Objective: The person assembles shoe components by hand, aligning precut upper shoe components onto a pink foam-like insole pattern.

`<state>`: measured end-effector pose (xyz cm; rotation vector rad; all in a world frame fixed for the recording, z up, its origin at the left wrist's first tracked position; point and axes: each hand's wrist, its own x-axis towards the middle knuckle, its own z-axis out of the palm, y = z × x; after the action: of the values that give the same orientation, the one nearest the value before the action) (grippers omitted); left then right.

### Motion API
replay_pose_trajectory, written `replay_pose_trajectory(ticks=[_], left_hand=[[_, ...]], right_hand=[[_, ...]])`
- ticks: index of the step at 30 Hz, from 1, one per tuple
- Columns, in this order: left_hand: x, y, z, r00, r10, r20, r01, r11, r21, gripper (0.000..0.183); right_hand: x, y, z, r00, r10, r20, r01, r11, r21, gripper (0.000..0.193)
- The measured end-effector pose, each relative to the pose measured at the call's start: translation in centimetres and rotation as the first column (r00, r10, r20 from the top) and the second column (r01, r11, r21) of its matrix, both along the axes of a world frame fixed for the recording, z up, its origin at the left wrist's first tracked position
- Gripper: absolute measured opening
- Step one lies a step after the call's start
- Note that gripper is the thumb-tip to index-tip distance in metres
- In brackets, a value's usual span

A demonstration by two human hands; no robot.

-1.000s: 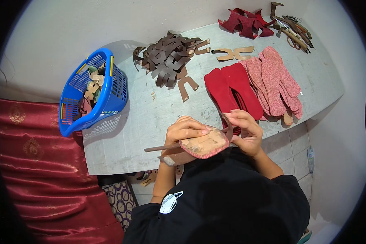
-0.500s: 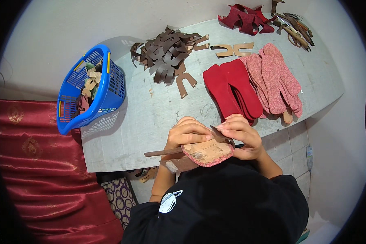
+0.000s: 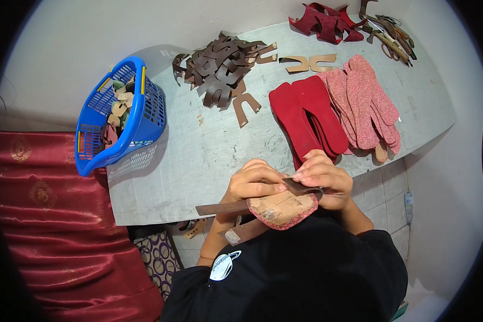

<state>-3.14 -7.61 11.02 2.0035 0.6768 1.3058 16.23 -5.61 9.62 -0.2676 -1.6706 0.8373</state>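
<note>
Head view: a tan-faced shoe sole (image 3: 279, 210) with a pink-speckled rim is held close to the black shirt (image 3: 306, 268), near the front edge of the grey table (image 3: 161, 198). Its rear part is gripped by the left hand (image 3: 256, 181), with fingers curled over it. By the right hand (image 3: 328, 180), a brown strap end (image 3: 300, 187) is pinched where it is folded over the sole's edge; the thumb is mostly hidden. To the left, two loose strap legs (image 3: 220, 209) are left hanging out.

The sole is judged light and fairly stiff, best taken by its rim; the strap seems thin, pliable and springy, best pressed flat close to the fold.

Tan, green and dull-pink offcuts (image 3: 122, 102) are contained in a blue plastic basket (image 3: 138, 121), tilted at the table's left end; their depth cannot be told.
</note>
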Motion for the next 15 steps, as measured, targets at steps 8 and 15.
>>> replay_pose_trajectory(ticks=[8, 15], left_hand=[[-0.16, -0.31, 0.18, 0.999, -0.027, -0.025, 0.026, 1.0, -0.014, 0.017], [-0.12, -0.42, 0.3, 0.999, -0.009, -0.044, 0.008, 0.999, -0.033, 0.016]], right_hand=[[0.24, -0.35, -0.01, 0.996, 0.094, 0.002, -0.094, 0.992, -0.081, 0.031], [0.26, -0.34, 0.32, 0.995, 0.102, 0.015, -0.1, 0.991, -0.088, 0.027]])
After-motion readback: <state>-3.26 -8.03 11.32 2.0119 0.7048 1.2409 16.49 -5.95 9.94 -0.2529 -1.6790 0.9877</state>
